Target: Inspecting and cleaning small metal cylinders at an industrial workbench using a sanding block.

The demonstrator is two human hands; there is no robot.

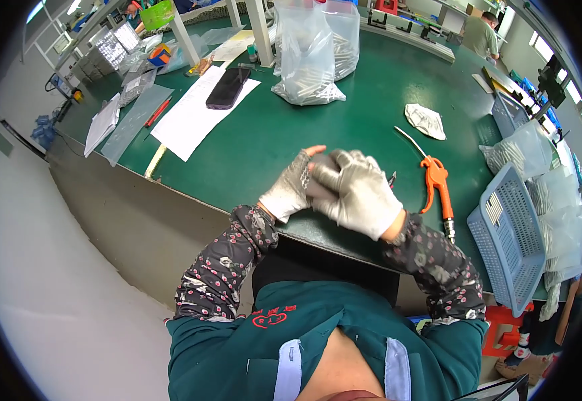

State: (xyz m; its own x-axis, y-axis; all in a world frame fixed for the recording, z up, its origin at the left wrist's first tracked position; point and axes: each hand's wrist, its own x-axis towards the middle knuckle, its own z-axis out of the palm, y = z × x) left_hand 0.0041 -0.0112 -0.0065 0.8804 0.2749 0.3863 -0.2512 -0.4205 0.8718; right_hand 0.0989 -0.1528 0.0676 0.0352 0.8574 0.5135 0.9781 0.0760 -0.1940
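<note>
My left hand [288, 189] and my right hand [363, 194], both in worn whitish gloves, meet above the near edge of the green table. Between them is a smooth brownish-grey piece [320, 182], mostly covered by the fingers, so its kind is hidden. The right hand is closed over it from above. On its other side the left hand's fingers are curled, one bare fingertip showing. A small dark and red tip [392, 178] pokes out beside the right hand. Farther right lies an orange air blow gun [436, 175] with a bent metal nozzle.
A crumpled white cloth [424, 121] lies beyond the blow gun. Blue plastic baskets [509, 234] and bags of pale rods [558, 200] line the right side. Bags of rods [308, 73] stand at the back. A phone [229, 87] rests on white paper [187, 127], left of a red pen [158, 112].
</note>
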